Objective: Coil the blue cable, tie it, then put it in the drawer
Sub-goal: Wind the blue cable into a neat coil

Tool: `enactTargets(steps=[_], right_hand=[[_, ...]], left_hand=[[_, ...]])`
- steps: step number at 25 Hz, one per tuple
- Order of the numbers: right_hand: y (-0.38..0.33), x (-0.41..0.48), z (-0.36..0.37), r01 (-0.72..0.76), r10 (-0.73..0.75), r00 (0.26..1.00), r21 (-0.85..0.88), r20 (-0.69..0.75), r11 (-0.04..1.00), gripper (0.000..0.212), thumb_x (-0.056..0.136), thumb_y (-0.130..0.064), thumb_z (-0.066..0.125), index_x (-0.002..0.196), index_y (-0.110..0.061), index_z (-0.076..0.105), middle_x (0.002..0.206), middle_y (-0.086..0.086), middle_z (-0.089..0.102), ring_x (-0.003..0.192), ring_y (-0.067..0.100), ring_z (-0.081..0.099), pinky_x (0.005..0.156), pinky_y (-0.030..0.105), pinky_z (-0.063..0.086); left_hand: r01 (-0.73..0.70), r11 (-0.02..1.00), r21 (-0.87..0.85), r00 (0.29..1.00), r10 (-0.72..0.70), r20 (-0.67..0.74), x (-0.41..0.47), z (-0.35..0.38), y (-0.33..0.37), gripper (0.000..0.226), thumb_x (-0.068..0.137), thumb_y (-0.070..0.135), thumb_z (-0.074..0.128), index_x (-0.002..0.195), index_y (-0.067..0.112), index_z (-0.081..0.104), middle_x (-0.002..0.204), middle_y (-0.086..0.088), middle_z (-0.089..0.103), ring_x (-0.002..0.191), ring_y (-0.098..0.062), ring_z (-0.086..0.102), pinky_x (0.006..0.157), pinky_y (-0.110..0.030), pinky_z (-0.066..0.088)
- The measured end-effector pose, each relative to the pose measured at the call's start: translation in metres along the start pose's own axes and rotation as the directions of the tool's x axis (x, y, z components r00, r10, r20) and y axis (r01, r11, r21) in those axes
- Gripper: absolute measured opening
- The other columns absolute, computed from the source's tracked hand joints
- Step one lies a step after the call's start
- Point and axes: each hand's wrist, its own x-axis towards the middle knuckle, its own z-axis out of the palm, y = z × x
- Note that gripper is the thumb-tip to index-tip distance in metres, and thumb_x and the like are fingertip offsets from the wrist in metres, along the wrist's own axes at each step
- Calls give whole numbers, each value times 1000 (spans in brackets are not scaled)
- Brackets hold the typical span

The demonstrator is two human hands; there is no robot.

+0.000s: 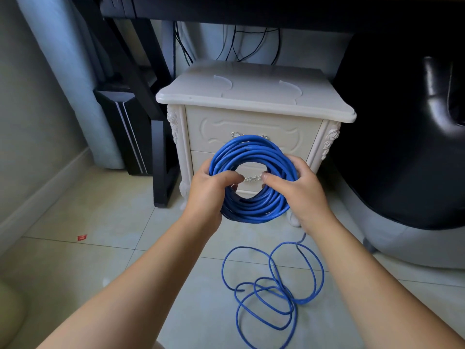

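**Coil held before the cabinet.** Both hands hold the blue cable [249, 147] as an upright coil in front of a cream bedside cabinet [251, 96]. The left hand [211, 190] grips the coil's left side and the right hand [297, 187] its right side, with fingers curled round the bundled turns and thumbs across the near face. The uncoiled part lies in loose loops [271, 290] on the tiled floor [100, 222], nearer and slightly right. The upper drawer [219, 129], far behind the coil's top, is closed.
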Motion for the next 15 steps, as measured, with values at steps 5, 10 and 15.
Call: enactTargets(steps=[5,10,15], right_hand=[[5,-5,10,42,-44,998,-56,-52,998,42,76,-28,79,114,-32,61,93,-11,70,83,0,67,76,24,55],[6,-14,28,-168,168,986,195,19,966,39,82,-17,76,116,-21,56,88,-5,69,76,9,73,70,39,62],[10,-6,26,-261,295,955,388,-30,884,36,80,4,65,109,-16,56,89,9,68,79,24,73,70,35,54]], left_hand=[[123,950,-286,977,-166,-131,0,0,-6,19,82,-6,58,90,12,58,66,-1,48,62,-15,48,82,-37,50],[170,879,-445,966,-237,-99,0,5,-13,11,86,0,59,90,9,56,67,-3,49,61,-16,52,76,-40,53],[200,969,-147,977,-207,-38,4,3,-24,24,85,9,67,107,5,58,85,-8,60,81,-20,61,82,-36,52]])
